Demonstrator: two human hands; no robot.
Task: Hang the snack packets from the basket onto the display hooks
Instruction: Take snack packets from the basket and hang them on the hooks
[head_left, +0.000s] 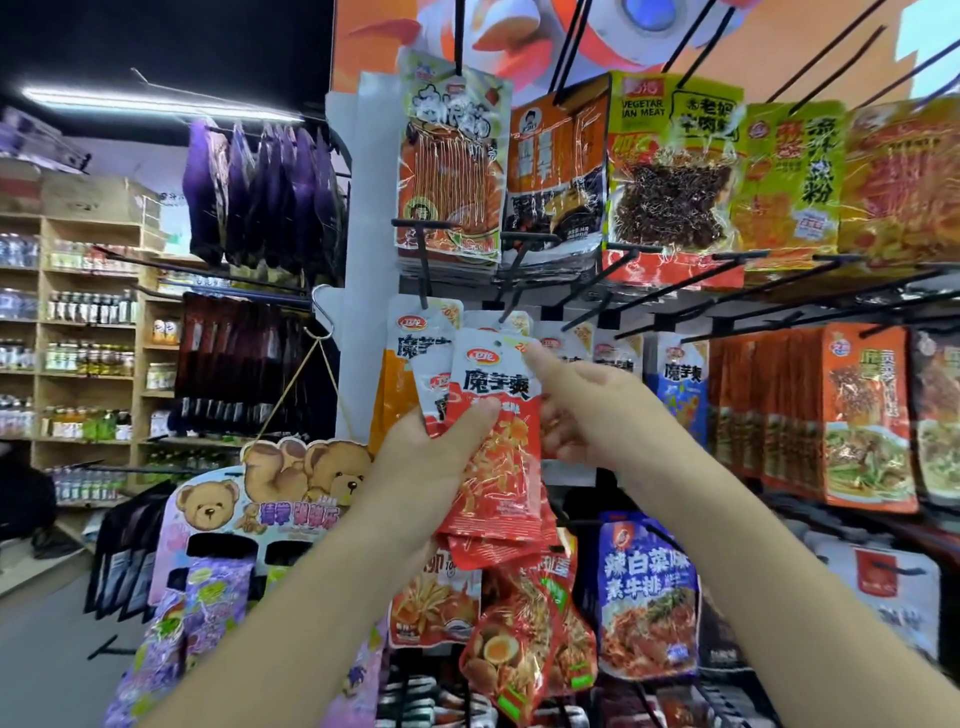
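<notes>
Left hand (436, 457) grips packets (496, 467), right hand (592, 410) touches the front one's top corner, grip unclear; hole could miss hook (512, 291), packets slip.

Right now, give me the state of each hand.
Left hand: holding the stack of red snack packets.
Right hand: fingertip on the front packet's top corner; grip cannot be told.

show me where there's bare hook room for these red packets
Bare: front lengths of the black hooks above the right hand, ahead of the blue packet. Crowded: top row, orange packs at right, lower packets under the red packets in the left hand.
</notes>
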